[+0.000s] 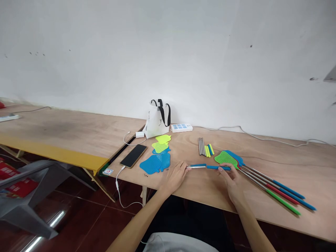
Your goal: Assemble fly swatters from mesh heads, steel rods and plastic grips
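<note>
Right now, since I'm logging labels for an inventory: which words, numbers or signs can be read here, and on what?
Nothing reads clearly.
White sticker on the table edge: red mark, too small to read.
Power strip: blue markings, blurred.
White bag: faint dark print, illegible.
Red packs at lower left: pale lettering, blurred.
Blue grip, metal rod being held: no lettering seen.

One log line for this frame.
left hand: touching metal rod | right hand: gripping blue handle | nearby: assembled swatters, loose heads | surface: plywood table
</note>
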{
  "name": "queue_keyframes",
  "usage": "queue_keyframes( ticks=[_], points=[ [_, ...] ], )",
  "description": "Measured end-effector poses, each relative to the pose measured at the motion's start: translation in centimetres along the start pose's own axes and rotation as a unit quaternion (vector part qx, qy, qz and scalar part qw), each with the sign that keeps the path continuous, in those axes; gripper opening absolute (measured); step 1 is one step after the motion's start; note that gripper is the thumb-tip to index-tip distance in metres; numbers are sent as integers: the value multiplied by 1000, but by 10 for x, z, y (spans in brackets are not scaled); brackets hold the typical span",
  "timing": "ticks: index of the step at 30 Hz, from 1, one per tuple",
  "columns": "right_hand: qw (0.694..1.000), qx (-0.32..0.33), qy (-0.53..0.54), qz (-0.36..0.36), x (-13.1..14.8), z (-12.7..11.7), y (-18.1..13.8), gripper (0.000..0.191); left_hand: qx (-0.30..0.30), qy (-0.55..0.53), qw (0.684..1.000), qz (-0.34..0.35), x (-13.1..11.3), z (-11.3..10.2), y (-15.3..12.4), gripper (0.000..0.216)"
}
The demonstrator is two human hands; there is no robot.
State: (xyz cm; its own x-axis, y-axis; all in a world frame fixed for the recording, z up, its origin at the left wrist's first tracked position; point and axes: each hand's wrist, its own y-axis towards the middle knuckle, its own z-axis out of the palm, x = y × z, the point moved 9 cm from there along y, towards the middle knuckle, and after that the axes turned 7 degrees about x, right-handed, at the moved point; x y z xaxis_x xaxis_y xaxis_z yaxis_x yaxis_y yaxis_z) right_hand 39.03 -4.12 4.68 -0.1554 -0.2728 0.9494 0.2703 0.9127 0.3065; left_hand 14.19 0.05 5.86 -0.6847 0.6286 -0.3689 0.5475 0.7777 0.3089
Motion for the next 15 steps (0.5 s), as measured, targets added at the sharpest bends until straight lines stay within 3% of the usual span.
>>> queue_keyframes(
  ticks=[15],
  points=[
    [998,21,-66,4,18,10,-3,40,2,26,1000,12,-3,-1,-1,30]
  ],
)
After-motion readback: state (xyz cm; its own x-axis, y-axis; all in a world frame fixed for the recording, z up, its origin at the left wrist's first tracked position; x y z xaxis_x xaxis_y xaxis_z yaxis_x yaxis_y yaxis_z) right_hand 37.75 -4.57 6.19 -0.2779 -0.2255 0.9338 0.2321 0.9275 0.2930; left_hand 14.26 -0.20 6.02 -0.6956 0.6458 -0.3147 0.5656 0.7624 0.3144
